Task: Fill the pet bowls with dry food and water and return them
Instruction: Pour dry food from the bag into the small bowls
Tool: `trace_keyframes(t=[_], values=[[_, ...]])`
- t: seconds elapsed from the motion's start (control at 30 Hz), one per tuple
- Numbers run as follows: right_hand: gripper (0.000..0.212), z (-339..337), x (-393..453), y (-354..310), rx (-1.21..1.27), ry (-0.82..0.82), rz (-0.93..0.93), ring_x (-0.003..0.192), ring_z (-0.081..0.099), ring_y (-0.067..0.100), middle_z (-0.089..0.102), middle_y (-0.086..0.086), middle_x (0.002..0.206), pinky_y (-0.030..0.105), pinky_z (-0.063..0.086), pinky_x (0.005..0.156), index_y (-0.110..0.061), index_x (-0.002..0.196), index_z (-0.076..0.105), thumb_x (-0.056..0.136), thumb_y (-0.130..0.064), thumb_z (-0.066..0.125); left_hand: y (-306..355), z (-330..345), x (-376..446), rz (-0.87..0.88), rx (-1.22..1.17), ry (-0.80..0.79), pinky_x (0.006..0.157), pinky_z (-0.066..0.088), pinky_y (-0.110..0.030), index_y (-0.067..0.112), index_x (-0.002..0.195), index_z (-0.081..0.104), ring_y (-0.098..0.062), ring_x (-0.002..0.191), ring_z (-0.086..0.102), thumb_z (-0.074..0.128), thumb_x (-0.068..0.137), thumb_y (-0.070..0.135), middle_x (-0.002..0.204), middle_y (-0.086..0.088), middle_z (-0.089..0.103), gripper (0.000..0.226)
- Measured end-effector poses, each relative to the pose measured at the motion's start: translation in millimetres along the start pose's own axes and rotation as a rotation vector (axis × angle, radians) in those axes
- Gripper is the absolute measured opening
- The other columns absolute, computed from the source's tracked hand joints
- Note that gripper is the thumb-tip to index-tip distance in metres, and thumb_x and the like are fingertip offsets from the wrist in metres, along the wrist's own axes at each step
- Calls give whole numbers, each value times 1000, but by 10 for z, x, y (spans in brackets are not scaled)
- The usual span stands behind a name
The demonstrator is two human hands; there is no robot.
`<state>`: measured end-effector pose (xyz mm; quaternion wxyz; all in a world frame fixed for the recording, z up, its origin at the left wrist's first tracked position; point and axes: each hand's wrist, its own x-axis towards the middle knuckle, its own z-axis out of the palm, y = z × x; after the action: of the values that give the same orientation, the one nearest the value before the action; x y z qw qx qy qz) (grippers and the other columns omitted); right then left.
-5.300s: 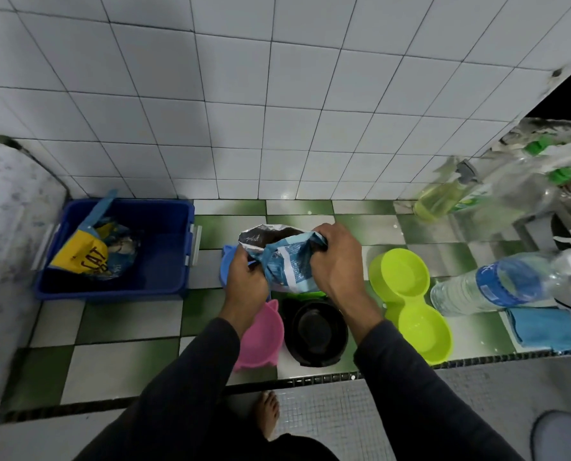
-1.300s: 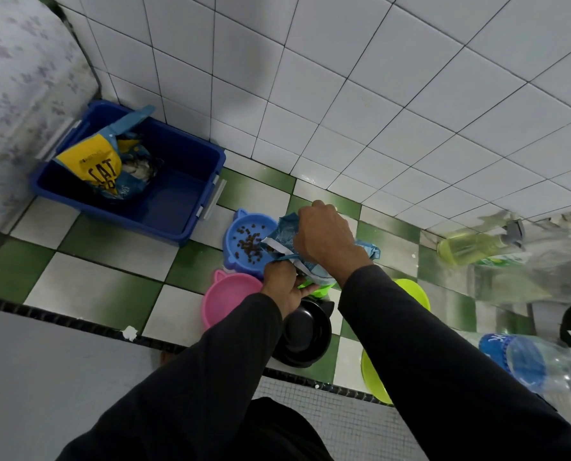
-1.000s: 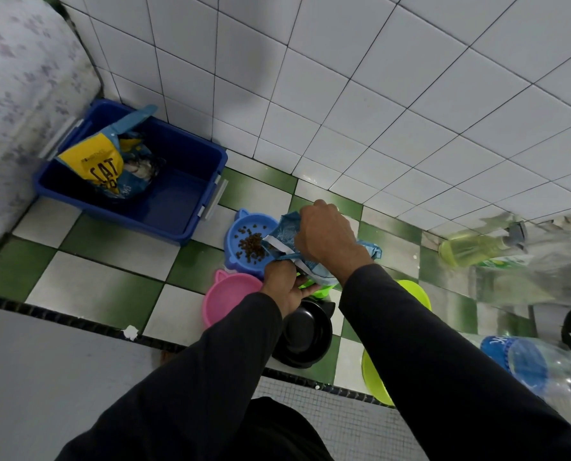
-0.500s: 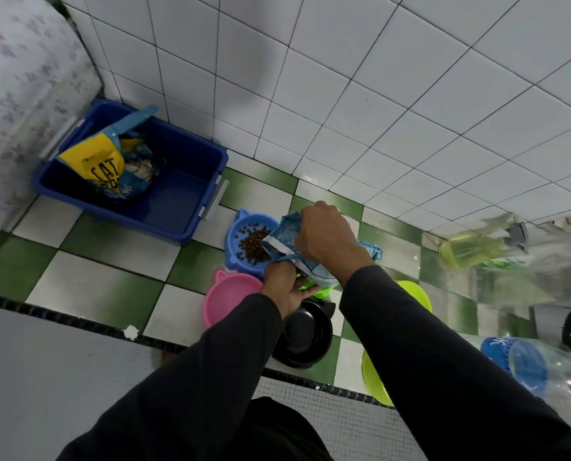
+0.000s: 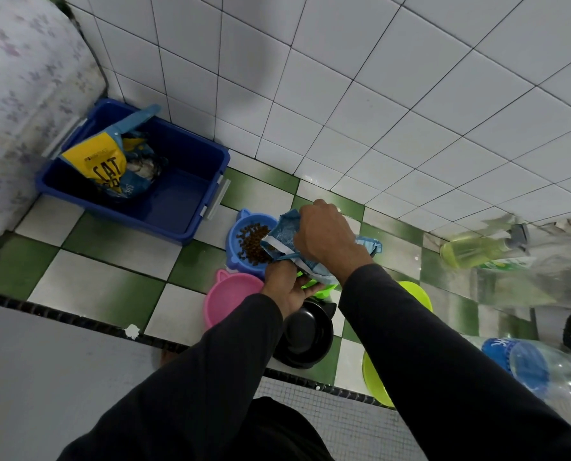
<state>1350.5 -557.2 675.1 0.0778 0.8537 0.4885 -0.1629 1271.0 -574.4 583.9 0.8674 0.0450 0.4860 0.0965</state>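
Right now the right hand [image 5: 324, 234] grips the top of a crinkly light-blue food bag [image 5: 285, 236], and the left hand [image 5: 285, 287] holds it from below. Tipped over, the bag has its open mouth above a round blue plastic bowl with little ears [image 5: 240, 237], just left of both hands. Brown dry food [image 5: 252, 242] lies piled in that bowl. A pink plastic bowl [image 5: 230, 299] sits by the left wrist, beside a black bowl [image 5: 305, 337]. Farther left, a blue plastic tub [image 5: 177, 201] holds a yellow cat food bag [image 5: 102, 163].

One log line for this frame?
step: pouring kibble | bag: both hands | blue bowl: part-filled | pink bowl, black bowl: empty
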Motion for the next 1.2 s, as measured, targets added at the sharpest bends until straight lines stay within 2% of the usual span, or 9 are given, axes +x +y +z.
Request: trace_keyframes(t=[0.1, 0.27, 0.53, 0.67, 0.73, 0.87, 1.07, 1.13, 1.2], values=[[43, 7, 4, -1, 18, -2, 9, 108, 54, 30, 56, 15, 117, 41, 52, 83, -8, 126, 60, 89, -29, 66, 2, -7, -1, 16, -1, 2, 81, 57, -56, 16, 124, 63, -38, 110, 65, 50, 105, 12, 122, -17, 69, 23], [42, 24, -6, 13, 37, 19, 19, 109, 54, 32, 56, 16, 117, 42, 52, 83, -7, 126, 61, 89, -27, 64, 11, -16, 9, 24, 31, 31, 73, 58, -53, 14, 131, 61, -39, 114, 65, 49, 106, 14, 126, -17, 68, 28], [33, 55, -72, 228, 129, 52, 89, 101, 59, 33, 58, 16, 110, 34, 45, 71, -4, 117, 64, 87, -19, 61, -51, 38, 33, 91, 94, 86, 82, 59, -55, 17, 133, 59, -37, 111, 66, 45, 105, 9, 121, -14, 70, 33], [34, 65, -139, 376, 201, 78, 127, 95, 62, 35, 60, 18, 108, 37, 53, 72, -2, 114, 66, 82, -12, 60, -132, 85, 25, 156, 145, 93, 82, 60, -52, 23, 139, 53, -34, 111, 67, 43, 104, 12, 127, -11, 69, 37], [38, 63, -182, 436, 242, 91, 139, 96, 63, 35, 62, 18, 109, 39, 57, 77, -3, 117, 67, 80, -10, 60, -165, 121, 12, 185, 165, 125, 86, 60, -53, 24, 137, 52, -34, 111, 66, 42, 105, 12, 127, -10, 67, 36], [48, 51, -282, 549, 338, 105, 171, 99, 63, 36, 63, 20, 111, 42, 57, 84, -6, 119, 69, 75, -16, 54, -251, 180, -6, 263, 213, 162, 73, 59, -41, 27, 131, 51, -29, 106, 67, 42, 105, 12, 124, -6, 67, 31], [61, 68, -443, 735, 433, 155, 225, 95, 64, 39, 68, 21, 105, 29, 48, 74, -5, 108, 71, 61, -25, 36, -419, 256, 15, 396, 333, 215, 96, 57, -57, 40, 99, 53, -30, 105, 69, 51, 89, 13, 111, -1, 69, 29], [59, 67, -501, 824, 448, 180, 239, 99, 63, 41, 68, 23, 108, 34, 49, 80, -4, 110, 69, 64, -24, 39, -479, 306, 3, 411, 380, 219, 95, 57, -55, 41, 104, 53, -28, 104, 69, 52, 88, 13, 110, 0, 67, 33], [42, 67, -553, 921, 453, 211, 266, 104, 61, 42, 66, 25, 112, 33, 47, 82, -1, 112, 68, 77, -15, 49, -539, 376, -4, 447, 400, 218, 94, 58, -53, 32, 115, 54, -26, 103, 69, 55, 91, 11, 109, 1, 67, 33]])
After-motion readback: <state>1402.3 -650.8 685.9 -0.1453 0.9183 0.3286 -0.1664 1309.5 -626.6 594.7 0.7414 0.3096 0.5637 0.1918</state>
